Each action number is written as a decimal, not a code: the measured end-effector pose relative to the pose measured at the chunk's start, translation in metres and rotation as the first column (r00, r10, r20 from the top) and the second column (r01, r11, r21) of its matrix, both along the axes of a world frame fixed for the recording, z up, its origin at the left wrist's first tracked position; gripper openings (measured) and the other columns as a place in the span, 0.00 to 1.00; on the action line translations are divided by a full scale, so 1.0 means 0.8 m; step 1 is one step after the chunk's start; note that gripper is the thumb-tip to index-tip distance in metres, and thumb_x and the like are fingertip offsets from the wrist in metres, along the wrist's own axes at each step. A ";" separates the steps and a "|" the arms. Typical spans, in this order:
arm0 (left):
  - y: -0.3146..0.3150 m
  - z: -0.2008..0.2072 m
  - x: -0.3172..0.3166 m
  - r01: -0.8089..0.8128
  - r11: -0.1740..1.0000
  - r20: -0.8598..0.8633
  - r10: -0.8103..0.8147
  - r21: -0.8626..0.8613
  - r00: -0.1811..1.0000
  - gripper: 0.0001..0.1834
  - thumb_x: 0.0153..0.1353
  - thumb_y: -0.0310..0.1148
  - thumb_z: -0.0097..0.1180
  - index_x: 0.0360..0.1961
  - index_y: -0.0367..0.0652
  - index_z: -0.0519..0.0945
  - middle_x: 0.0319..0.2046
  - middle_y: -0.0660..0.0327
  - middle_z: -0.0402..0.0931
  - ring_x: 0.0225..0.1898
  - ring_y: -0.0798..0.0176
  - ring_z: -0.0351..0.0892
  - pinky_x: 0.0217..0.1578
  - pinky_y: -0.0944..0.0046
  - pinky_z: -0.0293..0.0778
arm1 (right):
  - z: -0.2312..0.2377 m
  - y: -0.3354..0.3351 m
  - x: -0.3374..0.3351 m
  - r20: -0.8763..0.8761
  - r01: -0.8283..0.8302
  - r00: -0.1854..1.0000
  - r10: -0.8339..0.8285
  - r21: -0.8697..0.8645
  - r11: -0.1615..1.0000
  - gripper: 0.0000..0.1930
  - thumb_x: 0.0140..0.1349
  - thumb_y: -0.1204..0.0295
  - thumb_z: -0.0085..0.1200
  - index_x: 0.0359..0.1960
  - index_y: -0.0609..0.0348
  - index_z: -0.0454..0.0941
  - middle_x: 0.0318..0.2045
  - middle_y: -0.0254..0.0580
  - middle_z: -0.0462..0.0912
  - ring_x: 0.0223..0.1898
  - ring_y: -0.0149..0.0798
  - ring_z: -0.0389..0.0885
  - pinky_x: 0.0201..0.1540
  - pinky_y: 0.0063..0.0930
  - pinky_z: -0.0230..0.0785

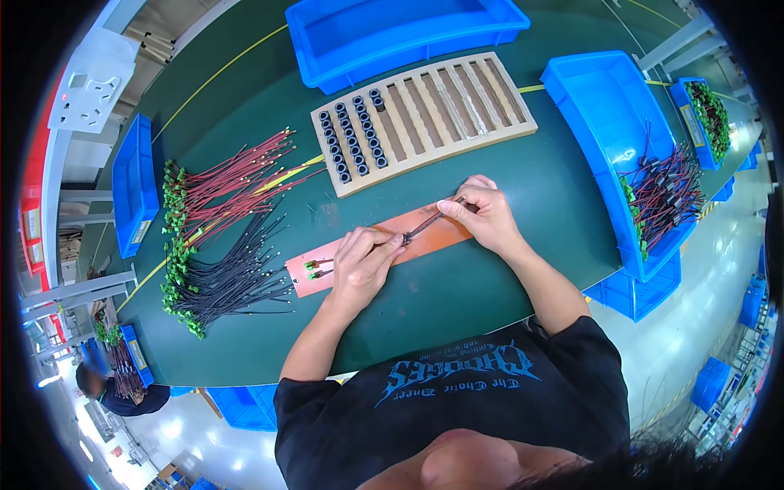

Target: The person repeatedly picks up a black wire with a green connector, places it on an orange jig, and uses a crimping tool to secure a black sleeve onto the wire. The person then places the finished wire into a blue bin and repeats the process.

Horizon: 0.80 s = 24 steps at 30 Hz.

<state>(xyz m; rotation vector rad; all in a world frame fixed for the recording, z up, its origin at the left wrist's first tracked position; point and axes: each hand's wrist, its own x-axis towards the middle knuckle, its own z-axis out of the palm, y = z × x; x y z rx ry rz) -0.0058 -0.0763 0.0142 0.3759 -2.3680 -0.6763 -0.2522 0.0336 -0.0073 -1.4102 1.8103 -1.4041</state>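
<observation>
Over an orange mat [441, 240], both my hands hold one dark wire lead [426, 223] stretched between them. My left hand [362, 260] is closed, pinching the lead at a small dark piece whose kind I cannot make out. Green connectors [314, 266] with short wire ends show on the mat beside that hand, and its fingers hide where the wires run. My right hand [487, 214] pinches the lead's upper right end between thumb and forefinger.
Red wires [245, 175] and black wires [237, 273] with green connectors lie left. Beyond the mat stands a wooden slotted tray [425, 155] with black rings [359, 131]. A blue bin [563, 90] at right holds wired parts [665, 192]; another blue bin [400, 49] stands at the back.
</observation>
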 end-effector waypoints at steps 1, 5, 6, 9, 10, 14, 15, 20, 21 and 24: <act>0.000 -0.001 0.001 0.001 1.000 -0.002 -0.001 -0.001 1.000 0.16 0.49 0.19 0.75 0.42 0.35 0.89 0.37 0.56 0.83 0.37 0.53 0.82 0.36 0.57 0.77 | 0.002 0.001 0.000 -0.005 0.024 1.000 -0.024 0.013 1.000 0.16 0.66 0.62 0.69 0.25 0.58 0.85 0.19 0.33 0.76 0.28 0.35 0.73 0.52 0.37 0.66; 0.002 -0.002 0.003 -0.026 0.999 0.013 0.026 0.020 1.000 0.15 0.50 0.19 0.75 0.40 0.35 0.89 0.38 0.56 0.84 0.39 0.54 0.83 0.36 0.57 0.76 | 0.003 -0.002 0.005 -0.003 0.057 0.998 -0.057 -0.060 0.997 0.17 0.69 0.64 0.67 0.23 0.60 0.83 0.19 0.34 0.77 0.27 0.36 0.73 0.47 0.37 0.67; 0.001 -0.003 0.003 -0.023 1.000 0.014 0.023 0.006 1.000 0.16 0.50 0.20 0.75 0.42 0.35 0.88 0.38 0.56 0.83 0.39 0.53 0.83 0.37 0.57 0.76 | 0.002 -0.003 0.005 0.006 0.048 0.999 -0.047 -0.084 0.995 0.17 0.69 0.64 0.67 0.23 0.60 0.83 0.20 0.34 0.77 0.27 0.36 0.73 0.46 0.37 0.67; -0.001 -0.001 0.001 -0.010 1.000 0.032 0.011 -0.027 0.999 0.20 0.51 0.20 0.75 0.48 0.36 0.86 0.38 0.56 0.83 0.41 0.54 0.83 0.39 0.58 0.77 | 0.002 -0.003 0.004 -0.037 0.040 0.998 -0.044 -0.114 0.993 0.15 0.69 0.66 0.66 0.25 0.60 0.84 0.21 0.35 0.80 0.28 0.37 0.75 0.46 0.37 0.68; -0.001 0.000 -0.001 -0.002 0.999 0.047 0.004 -0.035 0.999 0.22 0.53 0.21 0.75 0.50 0.36 0.85 0.38 0.55 0.83 0.41 0.54 0.83 0.39 0.59 0.77 | 0.004 -0.003 0.005 -0.063 0.040 0.997 -0.047 -0.116 0.992 0.14 0.69 0.66 0.65 0.26 0.60 0.85 0.22 0.35 0.81 0.28 0.37 0.76 0.47 0.37 0.69; 0.004 0.015 0.007 -0.014 0.963 0.066 -0.004 0.270 0.998 0.27 0.59 0.21 0.72 0.61 0.37 0.81 0.41 0.54 0.83 0.43 0.59 0.83 0.43 0.65 0.77 | 0.027 -0.003 0.017 0.030 0.007 1.000 -0.001 -0.187 0.982 0.09 0.67 0.70 0.67 0.32 0.62 0.89 0.27 0.38 0.86 0.32 0.37 0.81 0.44 0.33 0.73; 0.004 0.025 0.010 -0.020 0.913 0.086 -0.016 0.407 0.996 0.26 0.60 0.21 0.71 0.61 0.36 0.81 0.42 0.54 0.84 0.44 0.61 0.83 0.44 0.66 0.78 | 0.040 -0.006 0.021 0.103 -0.009 0.994 0.031 -0.203 0.979 0.08 0.67 0.71 0.67 0.34 0.63 0.89 0.28 0.39 0.86 0.33 0.37 0.82 0.42 0.32 0.74; -0.031 0.071 0.041 0.057 0.596 0.071 -0.189 0.801 0.979 0.23 0.66 0.22 0.66 0.62 0.33 0.82 0.47 0.55 0.84 0.46 0.64 0.83 0.47 0.68 0.80 | 0.093 -0.033 0.029 0.150 -0.144 0.967 0.204 -0.335 0.931 0.05 0.65 0.75 0.67 0.36 0.65 0.90 0.30 0.42 0.87 0.33 0.34 0.83 0.35 0.27 0.73; -0.038 0.081 0.038 0.118 0.772 0.040 -0.183 0.625 0.982 0.18 0.68 0.25 0.66 0.58 0.31 0.84 0.47 0.54 0.85 0.44 0.64 0.84 0.42 0.67 0.82 | 0.108 -0.040 0.032 0.157 -0.165 0.960 0.230 -0.345 0.924 0.05 0.65 0.75 0.67 0.36 0.65 0.90 0.30 0.41 0.87 0.32 0.33 0.83 0.35 0.27 0.73; -0.040 0.141 0.053 0.043 0.599 0.015 -0.092 0.799 0.996 0.16 0.68 0.25 0.66 0.55 0.31 0.85 0.47 0.52 0.86 0.42 0.64 0.86 0.40 0.68 0.82 | 0.146 -0.062 0.038 0.247 -0.172 0.930 0.272 -0.363 0.916 0.05 0.65 0.74 0.69 0.36 0.64 0.90 0.27 0.38 0.84 0.28 0.29 0.79 0.31 0.26 0.70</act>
